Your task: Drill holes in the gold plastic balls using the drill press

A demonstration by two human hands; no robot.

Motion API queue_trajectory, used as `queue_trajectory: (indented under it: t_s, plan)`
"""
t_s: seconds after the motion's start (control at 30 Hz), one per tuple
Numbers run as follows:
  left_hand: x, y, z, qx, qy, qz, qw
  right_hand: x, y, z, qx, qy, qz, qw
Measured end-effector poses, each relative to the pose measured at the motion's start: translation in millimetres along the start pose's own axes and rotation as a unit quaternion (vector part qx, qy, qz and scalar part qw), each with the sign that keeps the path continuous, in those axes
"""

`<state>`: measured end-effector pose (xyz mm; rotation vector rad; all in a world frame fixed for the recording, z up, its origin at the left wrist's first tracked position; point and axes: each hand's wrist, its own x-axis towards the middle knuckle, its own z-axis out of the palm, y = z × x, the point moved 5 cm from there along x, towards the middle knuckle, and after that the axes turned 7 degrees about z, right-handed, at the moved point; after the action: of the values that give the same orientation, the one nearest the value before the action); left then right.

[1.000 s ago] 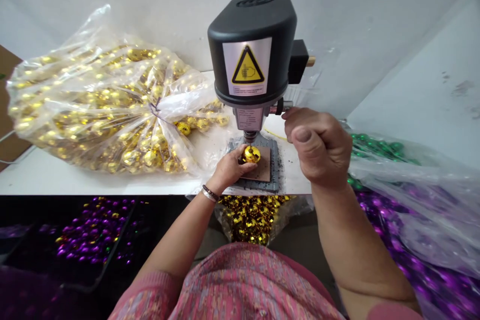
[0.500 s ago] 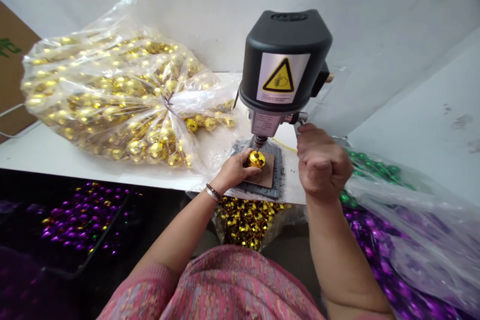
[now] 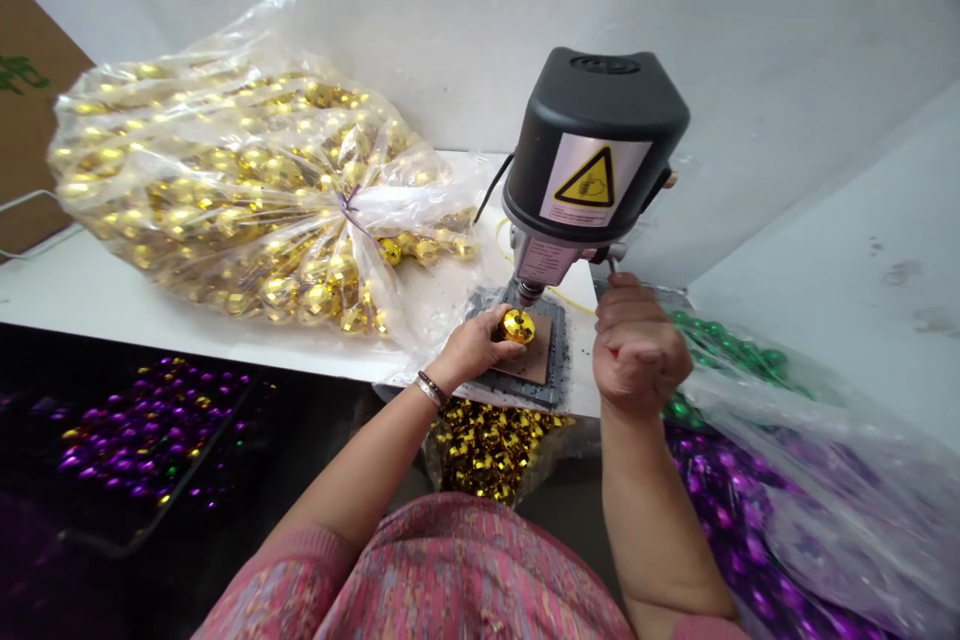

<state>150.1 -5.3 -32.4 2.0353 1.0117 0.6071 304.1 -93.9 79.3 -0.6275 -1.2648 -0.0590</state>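
Note:
A black bench drill (image 3: 600,140) with a yellow warning sticker stands on the white table. Under its chuck, a shiny gold faceted ball (image 3: 518,326) rests over a brown board (image 3: 534,360) on the grey base plate. My left hand (image 3: 476,348) grips this ball from the left between thumb and fingers; a dark spot shows on its top. My right hand (image 3: 637,345) is closed round the drill's lever at the right, with most of the lever hidden by the fingers.
A tied clear bag of gold balls (image 3: 247,200) covers the table's left. An open bag of gold balls (image 3: 491,445) hangs at the front edge. Purple balls (image 3: 154,430) lie lower left; bagged green balls (image 3: 727,340) and purple balls (image 3: 720,490) are at the right. A cardboard box (image 3: 34,100) stands far left.
The view has shifted a little. My right hand and the lever are slightly lower in view, and a small gap now shows between the drill's tip and the ball. Both hands keep their hold.

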Motion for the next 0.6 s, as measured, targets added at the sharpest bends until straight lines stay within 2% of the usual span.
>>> queue_trajectory:
  t_s: [0.1,0.2,0.23,0.33,0.4,0.6]
  plan:
    - [0,0,0.7,0.004,0.007,-0.006,1.0,6,-2,2,-0.004,0.007,0.013,1.0]
    - [-1,2,1.4,0.005,0.015,-0.008,1.0,30,-8,7,-0.002,0.033,0.055,0.998]
    - [-2,3,1.5,0.003,0.019,-0.003,1.0,41,-9,9,-0.003,0.045,0.081,0.996]
    - [-12,7,-0.7,-0.012,0.037,0.013,0.999,69,-5,17,0.022,0.072,0.236,0.969]
    - [-24,9,-4.2,-0.023,0.049,0.021,0.998,80,-6,21,0.036,0.073,0.286,0.955]
    - [-69,18,-13.8,-0.021,0.02,0.035,0.999,82,-10,25,0.063,0.091,0.283,0.953]
